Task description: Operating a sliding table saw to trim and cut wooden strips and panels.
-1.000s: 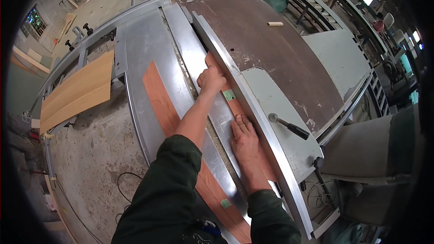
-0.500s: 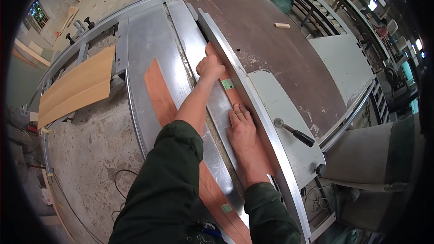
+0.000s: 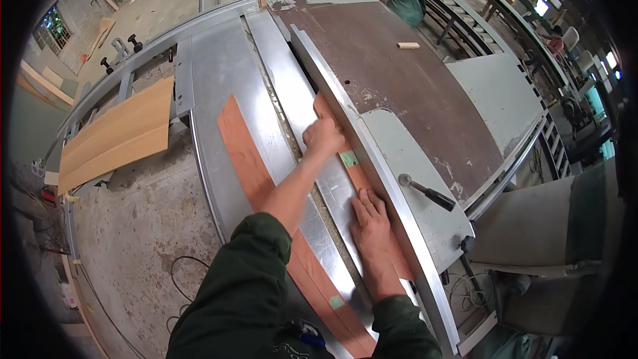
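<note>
A narrow reddish-brown wooden strip [image 3: 359,178] with a green sticker lies along the straight metal fence [image 3: 359,123] on the saw table. Toward its far end, my left hand [image 3: 324,136] is closed on the strip, fingers curled at its edge. Nearer to me, my right hand [image 3: 372,226] rests on the same strip with its fingers stretched out flat, covering part of the wood. A longer reddish-brown board [image 3: 244,153] with a pointed far end lies to the left on the metal table [image 3: 219,53]; my left forearm crosses over it and hides its middle.
A light wooden panel [image 3: 119,136] sits on the frame at left. Right of the fence are a brown table surface [image 3: 399,93], a small wood offcut [image 3: 408,45] and a black-handled lever [image 3: 428,193]. Black cable [image 3: 176,266] lies on the floor. Beyond stands a roller conveyor [image 3: 458,20].
Both hands and the strip have moved nearer to me along the fence. The view has shifted slightly; the longer board stays in place on the table.
</note>
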### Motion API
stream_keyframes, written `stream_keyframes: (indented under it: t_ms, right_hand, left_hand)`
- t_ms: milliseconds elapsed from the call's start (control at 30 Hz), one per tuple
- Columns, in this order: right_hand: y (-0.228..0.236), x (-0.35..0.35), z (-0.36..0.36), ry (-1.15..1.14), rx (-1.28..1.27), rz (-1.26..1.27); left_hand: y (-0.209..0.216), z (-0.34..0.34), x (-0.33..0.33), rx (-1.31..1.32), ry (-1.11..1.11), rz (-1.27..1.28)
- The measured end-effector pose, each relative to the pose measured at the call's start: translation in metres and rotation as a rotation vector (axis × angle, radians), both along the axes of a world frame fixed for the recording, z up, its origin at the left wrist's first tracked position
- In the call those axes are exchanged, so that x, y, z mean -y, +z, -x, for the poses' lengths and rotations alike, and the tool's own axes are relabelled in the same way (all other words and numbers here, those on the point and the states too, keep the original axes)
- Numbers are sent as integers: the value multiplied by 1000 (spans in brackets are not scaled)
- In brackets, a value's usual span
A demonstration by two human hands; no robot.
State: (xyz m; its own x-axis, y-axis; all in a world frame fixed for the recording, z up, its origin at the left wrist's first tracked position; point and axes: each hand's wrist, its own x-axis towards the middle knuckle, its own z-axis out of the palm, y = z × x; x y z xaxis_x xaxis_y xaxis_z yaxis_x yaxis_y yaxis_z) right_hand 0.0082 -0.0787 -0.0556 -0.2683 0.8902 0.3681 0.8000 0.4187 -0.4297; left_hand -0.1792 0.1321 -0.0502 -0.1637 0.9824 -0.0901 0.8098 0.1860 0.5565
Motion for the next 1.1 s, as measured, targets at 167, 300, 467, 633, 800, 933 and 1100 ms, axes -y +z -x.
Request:
stream_keyframes:
  t_ms: [167,300,467,633,800,933,1100]
  right_hand:
    - [4,81,-50,-21,-63,57]
    - [13,143,-72,-124,-6,-38]
    - [16,218,-77,-468,38,57]
    - [52,263,-64,-523,152,-89]
    - [119,313,-37,-692,120,-72]
    - [160,358,-25,-694,129,-34]
    - [196,399,-1,-623,25,77]
  left_hand:
    - [-2,-48,81,68,-48,-36]
    - [1,-82,149,66,-94,-16]
    - [13,-103,224,142,-201,116]
    - [8,-95,277,786,3,141]
    - [62,-64,330,1594,-5,502]
    - [90,-30,358,1575,-249,536]
    - [126,12,394,1707,-398,484]
